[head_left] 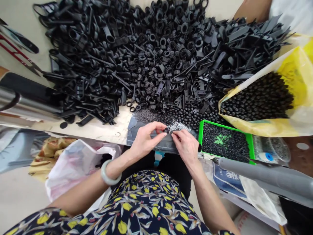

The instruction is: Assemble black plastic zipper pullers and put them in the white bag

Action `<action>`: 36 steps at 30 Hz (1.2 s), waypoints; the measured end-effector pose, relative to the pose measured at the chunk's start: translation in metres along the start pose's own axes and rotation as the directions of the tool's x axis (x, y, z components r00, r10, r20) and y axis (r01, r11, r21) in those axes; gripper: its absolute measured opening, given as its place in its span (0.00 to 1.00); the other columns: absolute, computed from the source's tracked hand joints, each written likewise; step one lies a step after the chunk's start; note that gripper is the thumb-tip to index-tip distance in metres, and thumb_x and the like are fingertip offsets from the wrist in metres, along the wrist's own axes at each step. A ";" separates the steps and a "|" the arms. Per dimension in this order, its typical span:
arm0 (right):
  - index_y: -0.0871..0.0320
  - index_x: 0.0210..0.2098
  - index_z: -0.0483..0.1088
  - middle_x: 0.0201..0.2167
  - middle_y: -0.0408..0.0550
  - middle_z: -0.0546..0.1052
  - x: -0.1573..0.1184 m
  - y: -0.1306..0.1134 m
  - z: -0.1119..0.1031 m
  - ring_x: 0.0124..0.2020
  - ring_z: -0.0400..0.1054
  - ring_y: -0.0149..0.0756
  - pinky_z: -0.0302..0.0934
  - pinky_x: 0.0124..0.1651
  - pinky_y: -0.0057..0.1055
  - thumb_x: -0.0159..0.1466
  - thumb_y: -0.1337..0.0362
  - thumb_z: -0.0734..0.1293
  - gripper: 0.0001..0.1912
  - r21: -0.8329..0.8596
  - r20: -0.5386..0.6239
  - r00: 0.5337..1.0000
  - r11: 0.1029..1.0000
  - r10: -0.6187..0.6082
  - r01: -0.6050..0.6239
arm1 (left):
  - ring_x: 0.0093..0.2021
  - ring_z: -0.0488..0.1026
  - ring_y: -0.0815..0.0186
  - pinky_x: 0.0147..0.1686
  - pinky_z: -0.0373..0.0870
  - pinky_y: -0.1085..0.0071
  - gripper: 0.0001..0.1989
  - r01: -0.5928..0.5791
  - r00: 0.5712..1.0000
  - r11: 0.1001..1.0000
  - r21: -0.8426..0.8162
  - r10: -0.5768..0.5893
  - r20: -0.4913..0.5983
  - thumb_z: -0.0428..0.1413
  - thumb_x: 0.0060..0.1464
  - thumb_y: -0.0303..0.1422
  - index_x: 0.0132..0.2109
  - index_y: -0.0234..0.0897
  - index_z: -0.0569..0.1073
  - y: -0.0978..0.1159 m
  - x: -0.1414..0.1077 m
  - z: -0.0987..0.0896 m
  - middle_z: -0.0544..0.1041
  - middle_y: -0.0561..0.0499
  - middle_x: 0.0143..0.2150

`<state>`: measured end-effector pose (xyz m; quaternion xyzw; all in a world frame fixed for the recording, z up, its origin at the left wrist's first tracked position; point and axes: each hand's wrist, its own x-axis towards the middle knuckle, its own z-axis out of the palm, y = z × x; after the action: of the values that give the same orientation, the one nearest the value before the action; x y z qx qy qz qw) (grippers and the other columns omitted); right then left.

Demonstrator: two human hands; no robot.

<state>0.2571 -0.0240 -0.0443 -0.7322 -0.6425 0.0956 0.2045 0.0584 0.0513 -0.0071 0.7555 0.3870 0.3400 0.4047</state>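
My left hand (146,139) is over the grey cloth at the table's front edge, thumb and fingertips pinched round a small black part (166,130). Close beside it, my right hand (186,147) has its thumb and fingers pressed together; whatever they hold is too small to make out. Just beyond the fingertips lies a little heap of silvery metal pins (180,125). Small black beads (190,115) spread behind the pins, and tiny dark grey pieces (151,116) lie to their left. The grey cloth (137,128) shows under both hands.
A big mound of black plastic parts (156,55) covers the table. On the right are a green tray (201,133) of small black pieces, a yellow bag (299,75) of black beads and a grey cylindrical tool (256,169). Scissors (24,55) and a white bag (66,169) are left.
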 end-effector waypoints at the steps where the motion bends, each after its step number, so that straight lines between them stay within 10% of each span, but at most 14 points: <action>1: 0.49 0.43 0.80 0.38 0.43 0.80 0.001 0.000 0.000 0.37 0.74 0.34 0.60 0.39 0.31 0.74 0.57 0.65 0.10 0.016 0.009 1.000 1.000 0.006 -0.007 | 0.40 0.79 0.65 0.43 0.76 0.66 0.14 0.035 0.998 0.999 -0.015 -0.036 -0.042 0.61 0.63 0.34 0.55 0.42 0.78 -0.004 -0.017 -0.001 0.84 0.50 0.45; 5: 0.50 0.39 0.79 0.36 0.41 0.79 0.004 0.001 -0.001 0.34 0.72 0.32 0.59 0.36 0.30 0.72 0.57 0.67 0.09 0.057 0.028 0.999 0.998 0.041 -0.042 | 0.46 0.82 0.61 0.50 0.75 0.60 0.11 -0.011 0.987 0.998 0.069 0.022 -0.158 0.59 0.67 0.34 0.54 0.44 0.80 -0.024 -0.056 0.011 0.86 0.48 0.46; 17: 0.53 0.37 0.77 0.32 0.42 0.76 0.004 -0.003 -0.003 0.29 0.69 0.32 0.59 0.35 0.30 0.71 0.56 0.65 0.11 0.059 -0.008 0.999 0.998 0.035 -0.035 | 0.55 0.82 0.56 0.58 0.66 0.52 0.08 -0.056 0.979 0.984 0.167 0.087 -0.182 0.58 0.67 0.31 0.50 0.43 0.79 -0.042 -0.058 0.028 0.86 0.46 0.50; 36: 0.54 0.45 0.76 0.40 0.48 0.79 0.005 -0.038 -0.019 0.38 0.75 0.33 0.69 0.43 0.30 0.76 0.63 0.61 0.11 0.190 0.084 0.909 0.902 -0.409 0.388 | 0.44 0.82 0.63 0.52 0.63 0.57 0.04 0.039 0.995 0.995 0.092 -0.030 -0.096 0.59 0.65 0.30 0.45 0.41 0.78 -0.031 -0.050 0.021 0.86 0.51 0.47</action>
<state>0.2308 -0.0191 -0.0106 -0.5577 -0.7797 0.1505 0.2415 0.0424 0.0130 -0.0534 0.7500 0.4342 0.3499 0.3556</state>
